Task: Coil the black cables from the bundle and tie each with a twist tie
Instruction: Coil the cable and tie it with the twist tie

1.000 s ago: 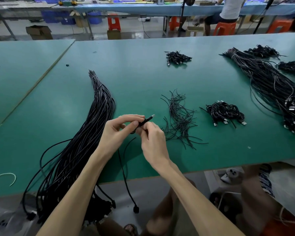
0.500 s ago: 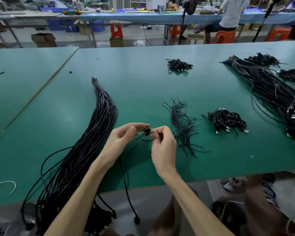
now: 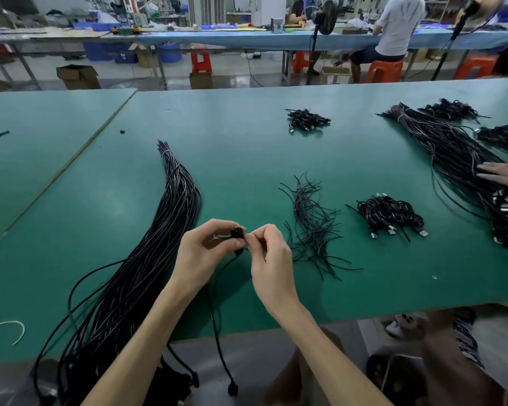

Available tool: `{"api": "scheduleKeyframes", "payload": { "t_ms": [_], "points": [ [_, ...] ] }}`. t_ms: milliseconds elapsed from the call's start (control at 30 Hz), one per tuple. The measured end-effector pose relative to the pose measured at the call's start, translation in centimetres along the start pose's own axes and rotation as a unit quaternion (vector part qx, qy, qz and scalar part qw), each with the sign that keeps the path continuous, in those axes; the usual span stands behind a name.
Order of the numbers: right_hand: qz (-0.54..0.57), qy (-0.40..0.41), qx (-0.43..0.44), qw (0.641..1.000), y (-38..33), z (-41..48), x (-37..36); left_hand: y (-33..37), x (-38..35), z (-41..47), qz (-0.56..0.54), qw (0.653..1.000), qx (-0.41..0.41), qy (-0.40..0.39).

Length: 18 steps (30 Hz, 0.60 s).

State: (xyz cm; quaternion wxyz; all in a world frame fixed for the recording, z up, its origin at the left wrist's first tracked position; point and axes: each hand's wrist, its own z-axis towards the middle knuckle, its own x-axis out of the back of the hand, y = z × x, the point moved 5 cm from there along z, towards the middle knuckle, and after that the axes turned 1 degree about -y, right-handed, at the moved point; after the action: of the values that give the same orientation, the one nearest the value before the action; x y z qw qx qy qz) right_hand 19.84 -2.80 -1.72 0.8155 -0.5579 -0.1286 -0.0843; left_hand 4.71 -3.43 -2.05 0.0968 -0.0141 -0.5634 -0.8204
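Both hands pinch the start of a small coil in one black cable [image 3: 237, 232], held just over the green counter [image 3: 247, 159].

The left hand [image 3: 206, 250] has its grip clamped on the cable, thumb and curled forefinger closed on the small dark loop. The right hand [image 3: 272, 259] meets it from the other side, fingertips pinched on the same loop and the remaining fingers curled under. The two hands almost touch, wrists raised and forearms reaching in from the near edge. The rest of the cable drops from the hands over the counter's edge, ending in a hanging plug [image 3: 233, 388]. The long bundle [image 3: 147, 259] lies just left of the hands, loose twist ties [image 3: 311, 227] just right, and tied coils [image 3: 389, 213] lie beyond those.
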Motion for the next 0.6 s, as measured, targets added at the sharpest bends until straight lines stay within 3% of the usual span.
{"api": "scheduleKeyframes", "payload": {
  "t_ms": [167, 433, 600],
  "points": [
    [-0.061, -0.005, 0.056, 0.997, -0.24, -0.10, -0.67, 0.73, 0.22, -0.12, 0.028, 0.999, -0.005, 0.029],
    [-0.070, 0.036, 0.007, 0.997, 0.28, -0.02, -0.13, 0.26, -0.07, -0.03, 0.074, 0.997, 0.008, -0.017],
    [-0.072, 0.016, -0.005, 0.997, 0.43, 0.03, -0.29, 0.10, 0.10, -0.13, 0.100, 0.995, 0.014, -0.009]
  ]
}}
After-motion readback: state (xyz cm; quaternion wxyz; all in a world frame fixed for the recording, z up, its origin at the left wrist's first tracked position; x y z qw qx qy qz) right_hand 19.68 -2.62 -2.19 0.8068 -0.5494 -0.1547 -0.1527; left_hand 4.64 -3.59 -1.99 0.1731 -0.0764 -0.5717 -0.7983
